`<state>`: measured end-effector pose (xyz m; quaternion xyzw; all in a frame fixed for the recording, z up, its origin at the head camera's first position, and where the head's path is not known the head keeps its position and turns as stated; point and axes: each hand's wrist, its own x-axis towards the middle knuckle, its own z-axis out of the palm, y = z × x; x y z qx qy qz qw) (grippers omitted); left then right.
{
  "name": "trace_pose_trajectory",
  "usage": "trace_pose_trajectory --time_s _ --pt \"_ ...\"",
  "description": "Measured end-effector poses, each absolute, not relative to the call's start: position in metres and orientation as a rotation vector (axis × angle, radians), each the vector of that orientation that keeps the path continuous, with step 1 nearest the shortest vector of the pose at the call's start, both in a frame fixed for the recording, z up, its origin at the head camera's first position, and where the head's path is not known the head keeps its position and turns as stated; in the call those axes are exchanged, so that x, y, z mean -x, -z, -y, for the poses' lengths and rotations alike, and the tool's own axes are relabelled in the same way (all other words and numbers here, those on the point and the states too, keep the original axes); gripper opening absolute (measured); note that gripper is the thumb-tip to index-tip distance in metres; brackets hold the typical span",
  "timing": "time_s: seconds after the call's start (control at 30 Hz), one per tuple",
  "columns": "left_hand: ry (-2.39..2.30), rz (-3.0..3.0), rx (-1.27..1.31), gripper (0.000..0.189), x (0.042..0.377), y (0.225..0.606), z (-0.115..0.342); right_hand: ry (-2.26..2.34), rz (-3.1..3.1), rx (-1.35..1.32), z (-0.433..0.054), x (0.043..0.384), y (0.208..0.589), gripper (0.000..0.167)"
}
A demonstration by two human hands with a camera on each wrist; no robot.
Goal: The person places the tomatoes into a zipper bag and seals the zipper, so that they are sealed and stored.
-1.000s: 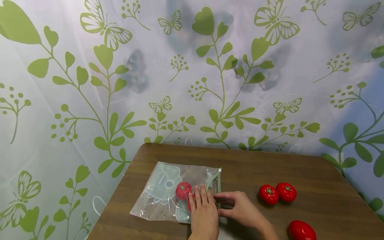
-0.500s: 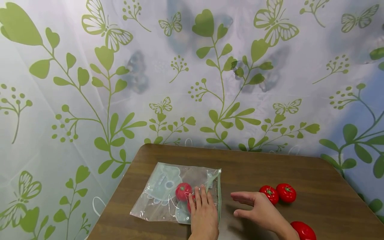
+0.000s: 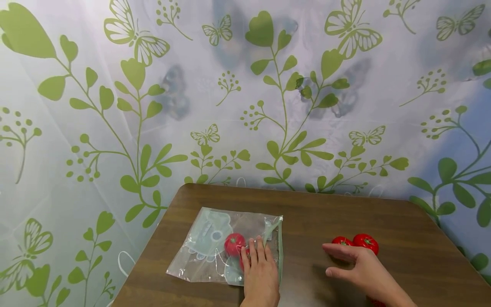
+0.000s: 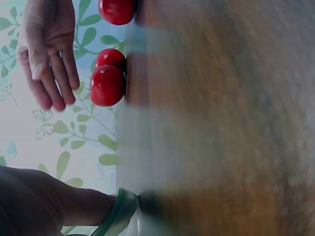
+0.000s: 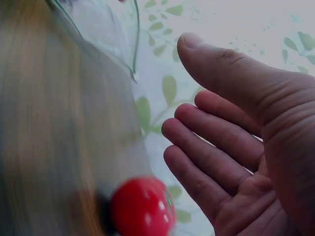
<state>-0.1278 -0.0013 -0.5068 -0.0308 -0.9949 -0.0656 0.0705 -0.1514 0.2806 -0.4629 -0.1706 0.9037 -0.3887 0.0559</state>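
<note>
A clear zip bag (image 3: 207, 264) with a pale green printed pattern lies at the table's left. Inside it are two red tomatoes (image 3: 234, 244), one partly covered by my left hand (image 3: 261, 275). That hand holds the bag by its mouth, fingers laid over the top; in the left wrist view its thumb (image 4: 88, 206) goes behind the green zip strip (image 4: 118, 211). My right hand (image 3: 356, 266) hovers with fingers extended and thumb apart, holding nothing. Just beyond it sit two shiny red tomatoes (image 3: 366, 242), one partly hidden by the hand.
Another tomato (image 3: 377, 303) lies near the front, mostly hidden behind the right forearm. The brown wooden table (image 3: 307, 213) has rounded far corners. A curtain (image 3: 230, 106) with green leaves and butterflies hangs behind it.
My right hand has left the bag's mouth and moved right, to in front of the loose tomatoes. The left hand and the bag have stayed in place.
</note>
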Motion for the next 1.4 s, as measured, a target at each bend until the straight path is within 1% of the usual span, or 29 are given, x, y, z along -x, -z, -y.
trace_pose_trajectory --time_s 0.3,0.57,0.83,1.1,1.23,1.4 --pt "0.179 2.986 0.109 0.111 0.128 0.506 0.001 1.037 -2.835 0.263 -0.319 0.137 0.458 0.068" --pt "0.185 2.98 0.11 0.11 0.129 0.506 0.001 0.939 -2.876 0.137 -0.348 0.131 0.459 0.072" --pt "0.166 2.947 0.111 0.11 0.128 0.508 0.001 0.984 -2.793 -0.03 -0.372 0.122 0.46 0.08" --pt "0.187 2.969 0.118 0.113 0.128 0.507 0.001 1.002 -2.761 -0.083 -0.398 0.114 0.475 0.086" --pt "0.197 2.985 0.119 0.115 0.128 0.507 0.001 1.036 -2.708 -0.186 -0.41 0.111 0.486 0.093" --pt "0.196 2.991 0.116 0.113 0.127 0.507 0.002 1.093 -2.584 -0.288 -0.421 0.11 0.499 0.098"
